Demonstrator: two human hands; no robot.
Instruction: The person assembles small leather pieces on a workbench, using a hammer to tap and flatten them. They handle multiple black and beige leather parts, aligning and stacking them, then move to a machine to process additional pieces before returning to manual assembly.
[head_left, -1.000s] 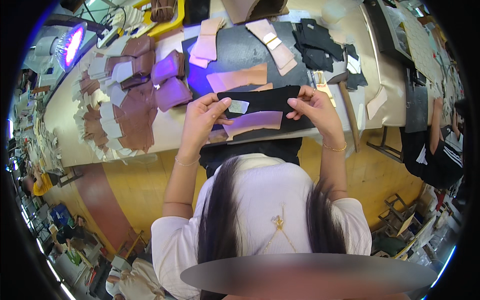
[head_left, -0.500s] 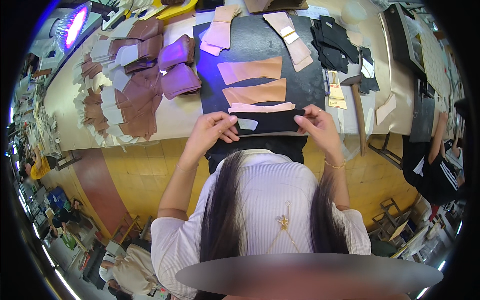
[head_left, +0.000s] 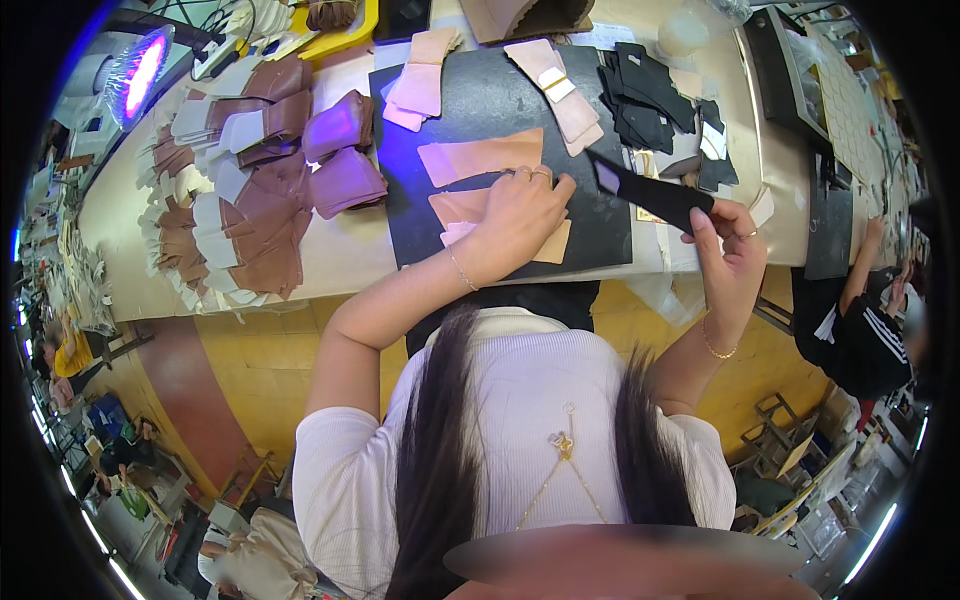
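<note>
My right hand (head_left: 733, 250) holds a black strip-like piece (head_left: 665, 203) by its right end, pinched between thumb and fingers. The strip is raised and tilted, with a small pale patch near its far left end. My left hand (head_left: 520, 220) reaches over the dark mat (head_left: 600, 230), its fingers bent onto a curved tan piece (head_left: 552, 245) and its fingertips hidden. Just beyond it lies another flat tan piece (head_left: 470, 160). Pale pink pieces (head_left: 455, 233) show partly beside my left wrist.
Fanned stacks of brown pieces (head_left: 270, 220) cover the table's left side. Banded pale bundles (head_left: 420, 85) lie at the mat's far edge, with black pieces (head_left: 645, 95) to their right. A lit lamp (head_left: 140, 75) stands far left. Another person's arm (head_left: 862, 262) is at right.
My left hand has let go of the black strip and moved onto the tan piece, whose right end now lies nearer me. My right hand has carried the strip rightward and turned it.
</note>
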